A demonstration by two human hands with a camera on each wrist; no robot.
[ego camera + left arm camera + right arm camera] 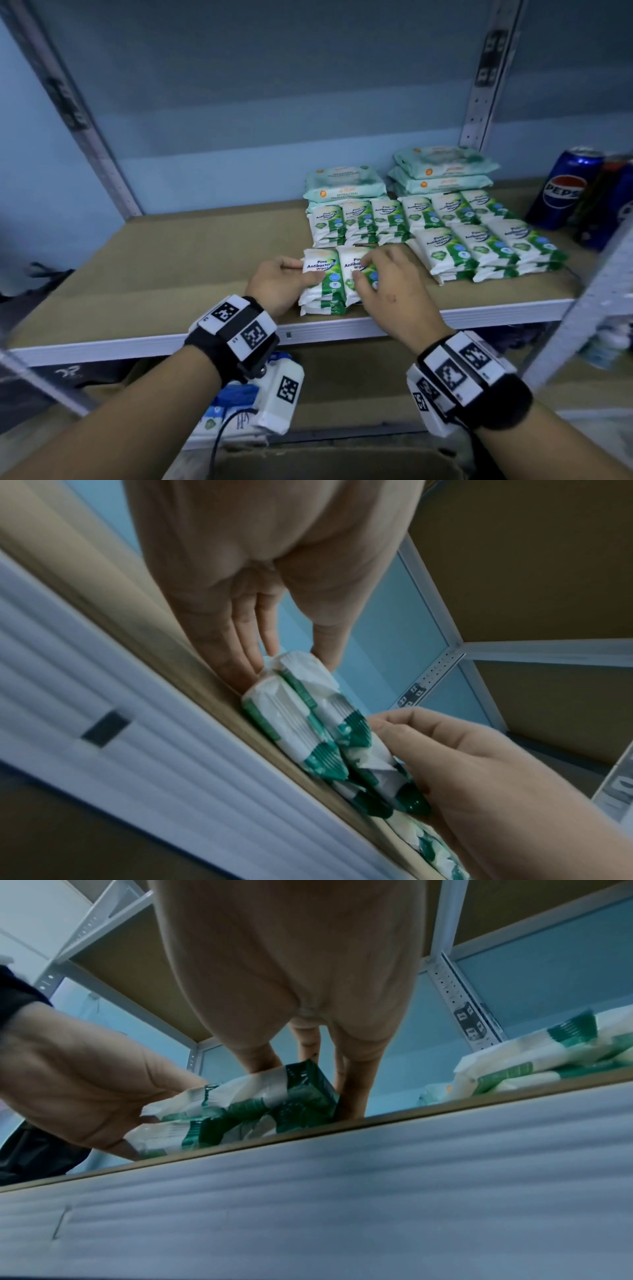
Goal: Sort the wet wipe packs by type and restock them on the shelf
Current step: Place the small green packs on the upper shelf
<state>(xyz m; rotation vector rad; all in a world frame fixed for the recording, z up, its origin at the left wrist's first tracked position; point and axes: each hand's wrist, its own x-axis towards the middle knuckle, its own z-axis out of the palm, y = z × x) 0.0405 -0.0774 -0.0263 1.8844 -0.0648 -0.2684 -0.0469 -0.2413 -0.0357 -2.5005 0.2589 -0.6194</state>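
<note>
Two short stacks of white-and-green pine antibacterial wipe packs [330, 291] [298, 723] [240, 1104] sit side by side at the front edge of the shelf board [154, 260]. My left hand [306, 271] [291, 656] pinches the left stack, thumb on top and fingers along its far side. My right hand [361, 269] [304, 1074] grips the right stack, fingers on its top and thumb at its near side. Behind them lie rows of the same packs [359, 219] [479, 246]. Larger teal wipe packs [344, 183] [442, 168] are piled at the back.
A Pepsi can [565, 188] and a darker can [606, 205] stand at the right end. Metal uprights [486, 68] frame the bay. The white front rail [137, 346] runs under my wrists. A cardboard box [325, 459] sits below.
</note>
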